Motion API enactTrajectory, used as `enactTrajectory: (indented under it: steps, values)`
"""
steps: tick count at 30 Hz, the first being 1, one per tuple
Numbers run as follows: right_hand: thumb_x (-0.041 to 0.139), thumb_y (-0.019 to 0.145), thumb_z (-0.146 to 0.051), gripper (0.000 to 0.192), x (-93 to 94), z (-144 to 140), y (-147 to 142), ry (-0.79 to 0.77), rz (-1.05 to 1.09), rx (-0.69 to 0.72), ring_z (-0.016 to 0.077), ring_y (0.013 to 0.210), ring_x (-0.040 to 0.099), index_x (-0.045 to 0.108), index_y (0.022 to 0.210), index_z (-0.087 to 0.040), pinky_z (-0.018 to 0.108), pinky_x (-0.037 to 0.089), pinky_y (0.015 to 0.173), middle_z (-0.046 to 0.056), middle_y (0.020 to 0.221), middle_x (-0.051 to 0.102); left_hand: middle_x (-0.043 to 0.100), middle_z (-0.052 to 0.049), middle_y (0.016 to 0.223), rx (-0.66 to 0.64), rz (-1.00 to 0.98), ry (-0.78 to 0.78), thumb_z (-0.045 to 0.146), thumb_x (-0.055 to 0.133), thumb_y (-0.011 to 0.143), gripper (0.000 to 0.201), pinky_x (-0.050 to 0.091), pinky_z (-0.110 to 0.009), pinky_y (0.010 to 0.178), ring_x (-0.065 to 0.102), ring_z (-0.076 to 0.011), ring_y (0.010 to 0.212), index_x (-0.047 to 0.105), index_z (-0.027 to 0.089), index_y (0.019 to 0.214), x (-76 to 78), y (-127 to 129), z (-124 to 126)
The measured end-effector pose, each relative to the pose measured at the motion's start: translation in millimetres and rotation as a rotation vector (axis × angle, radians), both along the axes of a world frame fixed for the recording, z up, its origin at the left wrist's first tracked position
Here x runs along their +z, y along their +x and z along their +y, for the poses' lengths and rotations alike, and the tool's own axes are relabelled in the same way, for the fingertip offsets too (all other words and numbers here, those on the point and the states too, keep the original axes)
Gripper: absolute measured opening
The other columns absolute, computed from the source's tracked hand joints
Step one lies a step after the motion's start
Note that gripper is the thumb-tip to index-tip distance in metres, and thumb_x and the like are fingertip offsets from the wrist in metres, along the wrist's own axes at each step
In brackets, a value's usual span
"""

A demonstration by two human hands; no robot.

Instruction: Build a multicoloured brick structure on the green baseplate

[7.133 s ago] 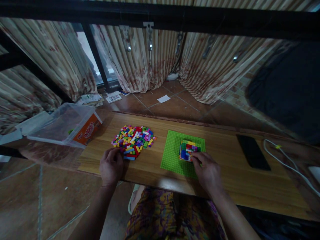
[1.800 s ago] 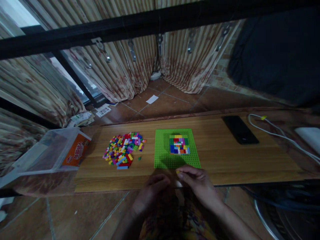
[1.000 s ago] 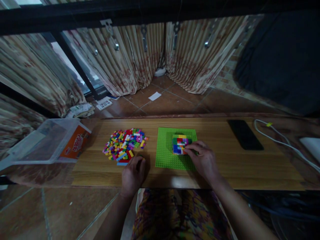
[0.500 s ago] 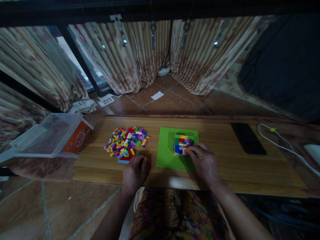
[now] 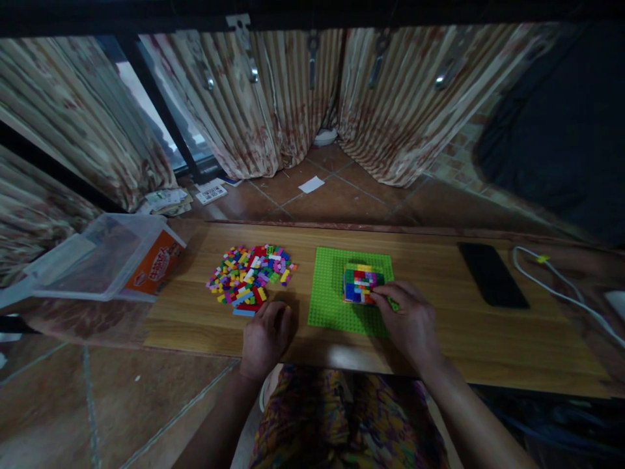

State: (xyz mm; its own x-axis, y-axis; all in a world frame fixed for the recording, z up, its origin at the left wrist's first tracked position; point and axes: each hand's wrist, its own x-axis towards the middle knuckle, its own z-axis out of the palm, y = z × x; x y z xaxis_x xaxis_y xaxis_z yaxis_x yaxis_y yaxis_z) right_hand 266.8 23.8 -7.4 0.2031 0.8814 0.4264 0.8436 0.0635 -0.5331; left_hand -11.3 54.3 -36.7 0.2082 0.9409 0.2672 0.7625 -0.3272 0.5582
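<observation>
A green baseplate (image 5: 325,296) lies on the wooden board, and a block of many-coloured toy bricks (image 5: 359,284) is built up near its middle. My right hand (image 5: 407,319) reaches over the plate's right side, with thumb and forefinger pinched at the block's near right corner. Whatever small piece may be between those fingertips is hidden. My left hand (image 5: 266,335) rests on the board with its fingers curled together, just in front of the loose brick pile (image 5: 249,270). Its fingers cover whatever may be inside.
At the left stands a clear plastic box (image 5: 107,260) with an orange label. A black phone (image 5: 493,273) lies on the right of the wooden board (image 5: 439,260), beside a white cable (image 5: 551,277). Striped curtains hang behind, over a tiled floor.
The whole view has shifted slightly. My right hand stays pinched at the block's near right corner, and my left hand keeps its place by the pile.
</observation>
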Motion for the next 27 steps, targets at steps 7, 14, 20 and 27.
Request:
enactTrajectory:
  steps: [7,14,20,27]
  values:
    - [0.054,0.086,-0.056,0.048,-9.2,8,3,-0.015,0.107,-0.150,0.0281,0.109,0.053,0.062,0.116,-0.018,0.047,0.043,0.094,0.014,0.115,0.061,0.067,-0.004,0.088,0.009,0.032,-0.004,0.034,0.049,0.092,0.020,0.046,-0.025,0.069,0.063,-0.0152,0.079,0.062,0.020,0.094,-2.2,0,-1]
    - [0.053,0.084,-0.060,0.062,-26.8,12,-5,-0.103,0.220,-0.207,0.0300,0.116,0.048,0.053,0.127,-0.016,0.050,0.038,0.099,0.016,0.122,0.056,0.066,-0.004,0.087,0.011,0.011,-0.006,0.034,0.049,0.092,0.019,0.045,-0.025,0.067,0.063,-0.0149,0.079,0.062,0.020,0.093,1.9,1,-1]
    - [0.060,0.076,-0.063,0.069,-26.4,13,-6,-0.142,0.321,-0.277,0.0312,0.115,0.050,0.056,0.126,-0.015,0.050,0.039,0.099,0.017,0.122,0.059,0.067,-0.004,0.087,0.005,-0.005,-0.014,0.035,0.049,0.092,0.020,0.046,-0.024,0.067,0.064,-0.0149,0.079,0.062,0.019,0.092,4.4,2,-2]
    - [0.063,0.074,-0.061,0.070,-29.8,14,-10,-0.147,0.429,-0.289,0.0295,0.108,0.057,0.056,0.127,-0.015,0.048,0.043,0.094,0.017,0.119,0.062,0.067,-0.004,0.087,0.020,0.013,-0.003,0.036,0.049,0.092,0.021,0.046,-0.025,0.068,0.064,-0.0151,0.079,0.062,0.019,0.093,4.0,2,-1]
